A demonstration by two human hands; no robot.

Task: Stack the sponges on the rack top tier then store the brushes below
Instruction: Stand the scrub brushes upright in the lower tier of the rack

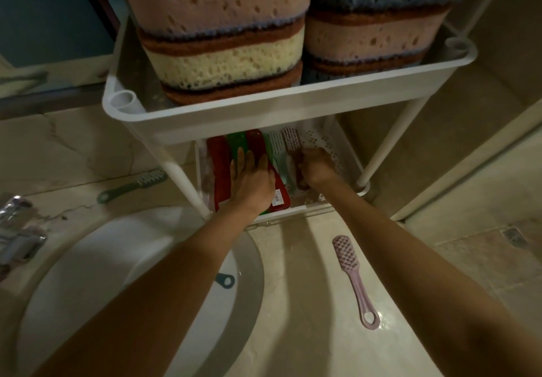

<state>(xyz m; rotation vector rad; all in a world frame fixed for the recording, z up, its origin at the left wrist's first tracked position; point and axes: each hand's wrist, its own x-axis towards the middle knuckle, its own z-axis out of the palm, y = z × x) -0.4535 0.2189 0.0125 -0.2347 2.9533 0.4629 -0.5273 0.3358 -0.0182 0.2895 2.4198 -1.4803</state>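
Observation:
Two stacks of sponges, the left stack [223, 39] and the right stack [375, 33], fill the top tier [293, 104] of a white rack. On the lower tier [331, 148] red and green brushes [218, 165] lie side by side, with a pale green brush [277, 148] beside them. My left hand [252, 183] rests flat, fingers spread, on the red and green brushes. My right hand [315, 167] is closed around the handle of a dark pink brush [291, 140] lying on that tier. A pink brush [352, 274] lies on the counter.
A grey-green brush [132, 184] lies on the counter left of the rack. A teal handle [225, 280] sticks out from under my left arm over the white sink basin [96, 259]. A chrome tap [17, 230] is at the far left. Tiled floor shows at right.

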